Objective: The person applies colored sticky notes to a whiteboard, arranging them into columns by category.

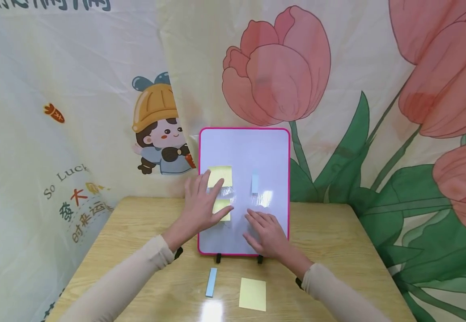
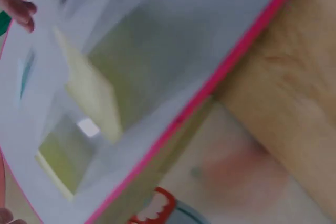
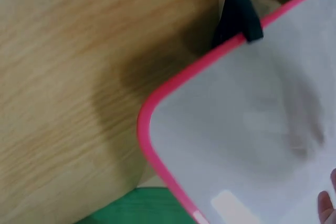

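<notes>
A small whiteboard with a pink rim stands upright on the table. My left hand is at its left side, fingers spread, partly covering two yellow sticky notes, the upper note and the lower note. Seen from the left wrist, the lower note tilts out from the board along one edge. My right hand is at the board's lower right with fingers loosely extended; whether it touches the surface I cannot tell. Above it a narrow blue sticky strip is on the board.
On the wooden table before the board lie a blue strip and a yellow sticky note. Black stand feet hold the board's lower edge. A printed cloth hangs behind the table.
</notes>
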Tool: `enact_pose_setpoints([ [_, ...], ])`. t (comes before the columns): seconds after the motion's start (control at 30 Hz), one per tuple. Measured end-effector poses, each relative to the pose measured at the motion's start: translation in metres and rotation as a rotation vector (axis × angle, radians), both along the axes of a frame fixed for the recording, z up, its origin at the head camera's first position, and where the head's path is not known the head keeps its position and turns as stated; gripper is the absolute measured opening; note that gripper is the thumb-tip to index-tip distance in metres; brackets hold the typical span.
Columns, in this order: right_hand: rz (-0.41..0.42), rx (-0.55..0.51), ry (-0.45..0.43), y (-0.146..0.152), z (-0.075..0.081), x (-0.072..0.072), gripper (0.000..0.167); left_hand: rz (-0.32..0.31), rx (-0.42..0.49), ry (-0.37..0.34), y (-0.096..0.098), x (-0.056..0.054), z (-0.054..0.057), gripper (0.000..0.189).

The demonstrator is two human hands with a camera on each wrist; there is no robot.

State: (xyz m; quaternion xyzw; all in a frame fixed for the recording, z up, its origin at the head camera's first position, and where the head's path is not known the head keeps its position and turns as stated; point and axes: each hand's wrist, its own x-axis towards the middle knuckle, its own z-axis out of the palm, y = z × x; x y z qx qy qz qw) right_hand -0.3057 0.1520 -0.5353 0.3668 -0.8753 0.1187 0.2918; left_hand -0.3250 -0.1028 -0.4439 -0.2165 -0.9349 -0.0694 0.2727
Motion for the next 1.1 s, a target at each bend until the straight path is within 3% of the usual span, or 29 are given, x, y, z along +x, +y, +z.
enact_pose_setpoints([
  [0.27, -0.063, 0.051, -0.110, -0.019, -0.007, 0.027, 0.076, 0.005, 0.046, -0.054, -0.054, 0.045, -0.055, 0.087],
  [0.5, -0.063, 0.099, -0.165, -0.038, -0.020, 0.046, 0.078, 0.054, 0.052, -0.134, -0.079, 0.077, -0.093, 0.083],
  [0.87, -0.004, 0.111, -0.205, -0.066, -0.040, 0.071, 0.076, 0.079, 0.006, -0.168, -0.082, 0.106, -0.128, 0.083],
  [1.1, -0.010, 0.205, -0.272, -0.081, -0.043, 0.083, 0.074, 0.070, 0.036, -0.146, -0.082, 0.118, -0.144, 0.079],
])
